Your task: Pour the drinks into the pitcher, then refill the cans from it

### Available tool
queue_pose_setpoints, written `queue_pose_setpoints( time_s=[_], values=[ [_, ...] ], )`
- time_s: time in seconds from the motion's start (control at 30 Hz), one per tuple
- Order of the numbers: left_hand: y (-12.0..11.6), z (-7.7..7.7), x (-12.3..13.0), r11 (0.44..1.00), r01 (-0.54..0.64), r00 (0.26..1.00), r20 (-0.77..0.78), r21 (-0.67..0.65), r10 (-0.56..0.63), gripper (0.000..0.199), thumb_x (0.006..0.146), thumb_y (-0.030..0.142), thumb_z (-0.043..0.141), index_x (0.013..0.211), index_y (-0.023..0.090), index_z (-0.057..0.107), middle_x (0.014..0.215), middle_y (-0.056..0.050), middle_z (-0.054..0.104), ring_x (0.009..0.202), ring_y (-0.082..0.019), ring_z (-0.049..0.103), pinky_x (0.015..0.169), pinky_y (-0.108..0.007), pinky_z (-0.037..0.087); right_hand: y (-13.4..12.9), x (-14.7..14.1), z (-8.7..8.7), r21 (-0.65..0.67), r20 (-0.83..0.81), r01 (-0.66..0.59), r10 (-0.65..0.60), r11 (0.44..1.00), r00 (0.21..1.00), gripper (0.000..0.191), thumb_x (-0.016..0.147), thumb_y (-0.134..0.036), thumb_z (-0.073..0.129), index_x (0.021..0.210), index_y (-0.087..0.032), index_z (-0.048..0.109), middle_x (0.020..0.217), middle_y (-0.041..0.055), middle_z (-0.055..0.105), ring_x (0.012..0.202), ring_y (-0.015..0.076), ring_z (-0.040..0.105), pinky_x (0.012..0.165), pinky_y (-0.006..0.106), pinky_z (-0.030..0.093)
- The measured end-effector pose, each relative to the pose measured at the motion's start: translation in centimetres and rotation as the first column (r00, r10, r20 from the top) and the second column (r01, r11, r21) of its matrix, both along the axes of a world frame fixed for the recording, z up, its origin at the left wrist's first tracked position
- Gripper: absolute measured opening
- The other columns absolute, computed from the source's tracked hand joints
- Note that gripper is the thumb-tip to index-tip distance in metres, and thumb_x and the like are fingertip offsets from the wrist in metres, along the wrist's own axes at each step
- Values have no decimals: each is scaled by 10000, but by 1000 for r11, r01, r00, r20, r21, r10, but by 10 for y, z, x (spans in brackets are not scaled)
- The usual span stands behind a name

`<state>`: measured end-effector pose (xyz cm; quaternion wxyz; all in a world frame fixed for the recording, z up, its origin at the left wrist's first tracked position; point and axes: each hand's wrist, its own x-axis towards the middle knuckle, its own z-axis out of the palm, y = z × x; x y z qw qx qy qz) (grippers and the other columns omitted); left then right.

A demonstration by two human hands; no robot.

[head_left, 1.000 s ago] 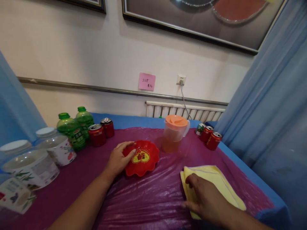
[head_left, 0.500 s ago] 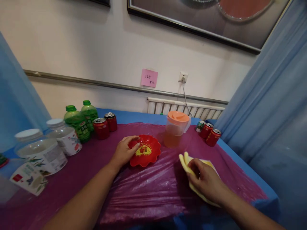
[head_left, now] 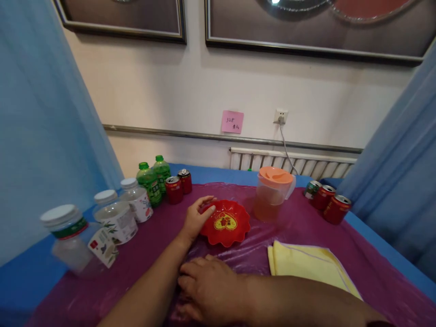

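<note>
A red scalloped plate (head_left: 238, 229) with a yellow heart print lies on the purple plastic sheet. My left hand (head_left: 199, 218) rests at its left rim, fingers apart, thumb over the edge. Nearer to me, my right hand (head_left: 207, 288) is crossed over toward my left forearm, palm down on the sheet; its fingers are partly bent and spread, with nothing seen in them. A folded yellow cloth (head_left: 309, 261) lies at the right, partly behind my right forearm. Beyond it stands a clear pitcher (head_left: 270, 195) with an orange lid and amber liquid.
Clear jars (head_left: 117, 220) with white lids stand at the left, with green bottles (head_left: 150, 184) and red cans (head_left: 174, 190) behind. Several cans (head_left: 335, 210) stand at the right edge. Blue curtains (head_left: 391, 150) flank the table.
My right hand has let go of the yellow cloth and moved left, across to my left forearm. My left hand stays at the plate. The view has shifted left.
</note>
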<state>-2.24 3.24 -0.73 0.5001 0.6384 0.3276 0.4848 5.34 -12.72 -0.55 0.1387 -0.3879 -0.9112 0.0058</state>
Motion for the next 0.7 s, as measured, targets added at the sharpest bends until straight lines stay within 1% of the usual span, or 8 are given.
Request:
queue_pose_setpoints(
  time_s=[0.13,0.2,0.3,0.4,0.53,0.63,0.7],
  values=[
    [0,3,-4,990,-28,993,113,-140,44,529,665,450,821,1080,143,703,1210,-171,754,1143,-317,702,975,-441,540,10,-5,-35,37,19,-57,57,998,998,536,944,-655,526,1083,-166,695,1026,68,716,874,239,658,735,362,567],
    [1,6,-6,975,-46,983,162,-218,83,516,672,443,815,1076,139,709,1232,-181,744,1146,-318,699,901,-406,556,12,-6,-51,57,19,-61,60,996,998,543,906,-693,565,1026,-183,707,973,51,722,838,228,655,686,346,565],
    [4,14,-7,946,-75,963,224,-315,151,493,652,408,818,1060,146,722,1234,-168,746,1188,-305,675,818,-341,546,15,-11,-66,77,22,-34,33,996,999,539,820,-715,659,957,-197,716,945,44,726,806,224,653,617,325,555],
    [9,25,-10,909,-120,936,261,-398,238,406,652,355,799,1006,168,737,1158,-120,780,1186,-250,675,811,-284,517,17,-15,-67,75,51,-38,34,996,998,536,792,-704,691,948,-192,724,935,42,728,779,223,661,569,316,544],
    [22,38,-17,841,-201,903,238,-503,358,209,711,257,716,906,184,737,1045,-78,800,1061,-178,711,774,-249,483,16,-17,-59,85,47,-23,19,996,999,522,788,-694,697,924,-192,730,925,46,723,787,221,669,564,308,545],
    [33,46,-22,801,-266,886,192,-537,423,104,737,217,669,821,181,717,974,-75,797,951,-160,722,739,-247,468,13,-18,-57,107,41,-11,7,994,999,499,768,-678,722,892,-195,734,874,38,714,771,225,667,594,339,573],
    [39,48,-25,789,-313,880,152,-528,451,89,737,210,657,803,180,707,946,-72,791,893,-155,722,721,-246,463,12,-21,-57,126,27,14,-18,992,999,495,755,-675,734,888,-197,738,838,34,710,753,229,667,605,360,587]
  ],
)
